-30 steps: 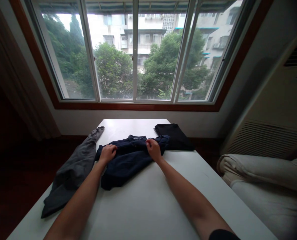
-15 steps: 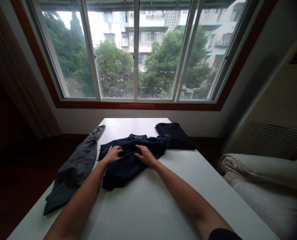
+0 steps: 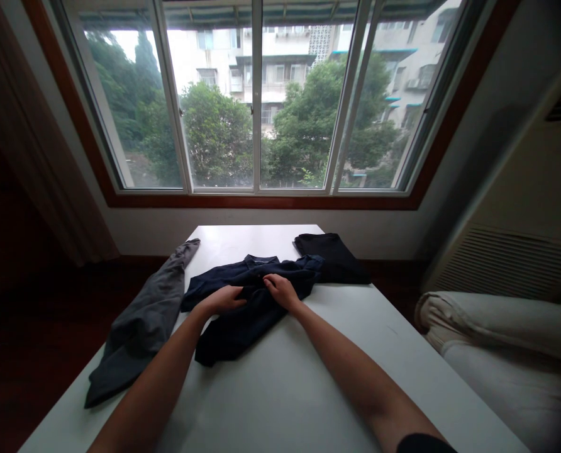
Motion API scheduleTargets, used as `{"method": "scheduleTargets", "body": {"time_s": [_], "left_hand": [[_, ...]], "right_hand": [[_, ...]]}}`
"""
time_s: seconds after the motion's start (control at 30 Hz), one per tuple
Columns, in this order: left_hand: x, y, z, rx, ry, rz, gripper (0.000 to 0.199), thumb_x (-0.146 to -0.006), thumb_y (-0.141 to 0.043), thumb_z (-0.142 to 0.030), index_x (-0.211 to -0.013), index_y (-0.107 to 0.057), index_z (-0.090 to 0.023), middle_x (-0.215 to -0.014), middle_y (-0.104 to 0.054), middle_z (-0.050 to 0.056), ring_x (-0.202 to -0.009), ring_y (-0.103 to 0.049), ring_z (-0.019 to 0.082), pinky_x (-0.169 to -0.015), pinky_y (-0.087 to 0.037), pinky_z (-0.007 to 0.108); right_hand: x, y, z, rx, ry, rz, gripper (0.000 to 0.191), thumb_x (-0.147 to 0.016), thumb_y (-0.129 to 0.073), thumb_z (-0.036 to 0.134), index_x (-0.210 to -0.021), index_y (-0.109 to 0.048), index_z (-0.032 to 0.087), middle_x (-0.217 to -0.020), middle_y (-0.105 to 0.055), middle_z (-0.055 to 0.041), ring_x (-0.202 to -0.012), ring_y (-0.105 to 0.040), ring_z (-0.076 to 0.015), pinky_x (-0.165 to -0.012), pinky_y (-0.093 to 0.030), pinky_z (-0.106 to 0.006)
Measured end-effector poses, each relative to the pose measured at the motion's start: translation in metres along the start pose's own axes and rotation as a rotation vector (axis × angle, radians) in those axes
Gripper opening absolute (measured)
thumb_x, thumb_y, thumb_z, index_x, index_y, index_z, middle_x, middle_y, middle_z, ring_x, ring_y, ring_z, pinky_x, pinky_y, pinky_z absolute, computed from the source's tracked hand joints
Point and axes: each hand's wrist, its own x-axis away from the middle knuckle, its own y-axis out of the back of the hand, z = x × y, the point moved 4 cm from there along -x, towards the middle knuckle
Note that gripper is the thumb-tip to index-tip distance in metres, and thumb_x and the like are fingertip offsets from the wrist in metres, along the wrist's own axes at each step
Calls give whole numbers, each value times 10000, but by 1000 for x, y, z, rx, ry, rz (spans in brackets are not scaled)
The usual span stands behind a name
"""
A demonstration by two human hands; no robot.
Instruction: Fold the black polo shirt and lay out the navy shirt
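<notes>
A dark navy collared shirt (image 3: 228, 333) lies crumpled on the white table, its collar toward the window and one part stretching toward me. My left hand (image 3: 222, 299) is at the left-middle of the shirt, with its fingers closed together on the cloth. Just right of it, my right hand (image 3: 283, 292) has bent fingers pinching the fabric near the shirt's centre. Both palms face down, so the thumbs and the gripped cloth are partly hidden.
Grey trousers (image 3: 141, 333) hang along the left edge of the white table (image 3: 271, 402). A folded black garment (image 3: 339, 258) lies at the back right, touching the shirt. To the right is a pale padded seat (image 3: 507, 321); a window (image 3: 256, 126) is beyond the table.
My left hand has shifted right and slightly nearer me, its fingers closing together. The right hand's fingers have drawn in on the cloth. The shirt's left side has moved slightly.
</notes>
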Motion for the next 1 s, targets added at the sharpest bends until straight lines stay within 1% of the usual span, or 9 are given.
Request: {"method": "scheduleTargets", "body": {"time_s": [0.23,0.37,0.47,0.53,0.6,0.7,0.8,0.87,1.0], "left_hand": [[43,41,-108,7,-267,312,139,-941,-618,-325,-938,-665,-194,-795,-676,4,-664,-591,149,-604,-410,253],[81,54,-168,71,-509,461,115,-948,-660,-328,-921,-637,-218,-675,-588,-27,-575,-538,135,-551,-375,260],[105,60,-198,256,-745,629,103,-982,-633,-323,-994,-645,-221,-766,-664,11,-686,-644,163,-626,-453,253],[110,62,-205,397,-791,717,180,-1017,-583,-332,-1135,-647,-212,-957,-733,58,-887,-710,191,-763,-512,249],[103,61,-202,467,-736,696,270,-1049,-524,-345,-1259,-619,-204,-1115,-741,84,-1037,-706,200,-881,-520,261],[78,48,-177,298,-555,478,262,-1057,-498,-343,-1235,-641,-216,-1117,-744,69,-1000,-702,196,-881,-516,283],[46,22,-131,-72,-322,249,206,-1006,-562,-334,-1123,-689,-222,-1089,-733,76,-988,-689,239,-882,-511,329],[27,4,-95,-269,-168,151,236,-975,-592,-357,-1131,-699,-217,-1137,-710,110,-1078,-667,292,-931,-508,375],[4,-20,-27,-324,31,82,359,-969,-570,-392,-1283,-662,-244,-1277,-659,118,-1197,-625,300,-968,-508,367]], "right_hand": [[-8,19,-18,67,-159,-38,223,-999,-564,313,-1083,-758,241,-1129,-750,-53,-1040,-690,-217,-965,-488,-286],[-17,29,-24,-37,-253,137,231,-992,-567,315,-1041,-767,209,-971,-768,-46,-901,-707,-205,-847,-517,-266],[-22,37,-24,-91,-290,270,242,-997,-564,319,-1024,-763,184,-894,-759,-38,-785,-695,-178,-734,-514,-240],[-23,45,-24,-50,-298,279,232,-990,-580,318,-1020,-764,179,-897,-755,-39,-771,-686,-170,-704,-502,-229],[-22,52,-24,-5,-308,274,222,-986,-596,320,-1013,-762,176,-891,-750,-41,-764,-677,-166,-692,-495,-221],[-15,55,-28,-33,-370,328,245,-1002,-575,349,-1042,-745,177,-867,-742,-43,-703,-662,-157,-627,-484,-215],[-10,53,-32,-20,-414,391,273,-1015,-545,371,-1054,-734,178,-844,-737,-48,-663,-656,-162,-604,-480,-228],[-10,54,-33,71,-351,368,256,-1008,-562,363,-1020,-746,186,-887,-744,-54,-751,-676,-179,-685,-491,-242],[-12,60,-37,257,-245,179,260,-996,-590,373,-1117,-753,211,-1094,-726,-82,-989,-668,-209,-874,-471,-266]]}}
